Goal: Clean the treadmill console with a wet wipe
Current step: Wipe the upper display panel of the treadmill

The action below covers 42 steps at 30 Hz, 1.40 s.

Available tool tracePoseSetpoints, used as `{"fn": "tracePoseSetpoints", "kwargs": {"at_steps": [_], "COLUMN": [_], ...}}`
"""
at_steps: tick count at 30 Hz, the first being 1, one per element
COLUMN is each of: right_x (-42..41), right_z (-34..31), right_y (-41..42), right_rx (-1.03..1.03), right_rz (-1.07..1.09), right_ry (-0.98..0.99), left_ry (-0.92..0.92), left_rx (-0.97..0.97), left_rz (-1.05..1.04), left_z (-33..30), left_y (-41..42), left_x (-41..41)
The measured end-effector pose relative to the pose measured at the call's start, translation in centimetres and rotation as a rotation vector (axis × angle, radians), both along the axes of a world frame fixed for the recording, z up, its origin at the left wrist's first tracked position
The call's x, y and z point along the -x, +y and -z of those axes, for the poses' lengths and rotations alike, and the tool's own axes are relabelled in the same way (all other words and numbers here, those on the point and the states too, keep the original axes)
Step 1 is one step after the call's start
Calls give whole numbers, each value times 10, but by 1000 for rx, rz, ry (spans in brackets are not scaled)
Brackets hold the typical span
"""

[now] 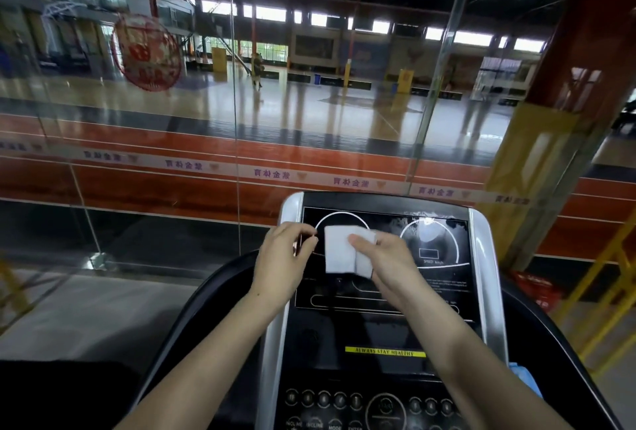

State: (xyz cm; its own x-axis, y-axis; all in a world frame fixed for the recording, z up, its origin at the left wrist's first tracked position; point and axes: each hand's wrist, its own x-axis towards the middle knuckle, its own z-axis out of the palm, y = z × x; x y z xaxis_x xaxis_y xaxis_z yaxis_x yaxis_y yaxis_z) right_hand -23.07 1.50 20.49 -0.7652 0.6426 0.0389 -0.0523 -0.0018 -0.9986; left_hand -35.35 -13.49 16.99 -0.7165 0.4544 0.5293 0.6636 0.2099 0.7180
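The treadmill console (385, 330) stands in front of me, a black display panel in a silver frame with round buttons along the bottom. Smears show around the right dial on the display. My right hand (389, 257) holds a folded white wet wipe (339, 250) against the upper middle of the display, thumb on top of it. My left hand (285, 254) hovers at the console's left edge, just left of the wipe, with its fingers curled. A thin pinkish piece (298, 246) shows between those fingers; I cannot tell what it is.
A glass wall (137, 154) rises right behind the console, with a sports hall beyond it. Black handrails (192, 305) curve down both sides. Something blue (526, 378) lies by the right rail. A red basket (537, 288) and yellow railing (605, 292) stand to the right.
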Motion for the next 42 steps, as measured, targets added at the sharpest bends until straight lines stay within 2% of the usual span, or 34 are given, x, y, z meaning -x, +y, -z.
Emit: {"fn": "tracePoseSetpoints", "kwargs": {"at_steps": [2, 4, 5, 7, 9, 13, 19, 25, 29, 35, 42], "right_x": [13, 26, 36, 60, 75, 61, 73, 41, 51, 71, 15], "right_z": [-7, -12, -8, 16, 45, 60, 58, 54, 56, 55, 65], "right_y": [6, 4, 4, 6, 5, -3, -7, 25, 9, -18, 58], "right_rx": [-328, -686, -854, -1187, -1434, -1469, -1598, -1586, -1495, -1485, -1447], "right_rz": [277, 359, 324, 157, 82, -72, -109, 23, 87, -52, 125], "right_ry": [17, 114, 108, -44, -176, -294, -369, -455, -463, -383, -456], "left_ry": [234, 297, 305, 370, 428, 456, 447, 446, 428, 428, 429], "left_rx": [108, 250, 332, 475, 534, 539, 513, 520, 520, 509, 504], "left_rz": [-93, -111, -120, -160, -200, -247, -245, -242, -243, -243, -261], "left_z": [8, 15, 19, 31, 42, 49, 51, 50, 50, 53, 55], "left_y": [0, 3, 5, 9, 8, 8, 4, 6, 6, 5, 10], "left_x": [16, 27, 31, 38, 43, 45, 42, 41, 40, 43, 42]}}
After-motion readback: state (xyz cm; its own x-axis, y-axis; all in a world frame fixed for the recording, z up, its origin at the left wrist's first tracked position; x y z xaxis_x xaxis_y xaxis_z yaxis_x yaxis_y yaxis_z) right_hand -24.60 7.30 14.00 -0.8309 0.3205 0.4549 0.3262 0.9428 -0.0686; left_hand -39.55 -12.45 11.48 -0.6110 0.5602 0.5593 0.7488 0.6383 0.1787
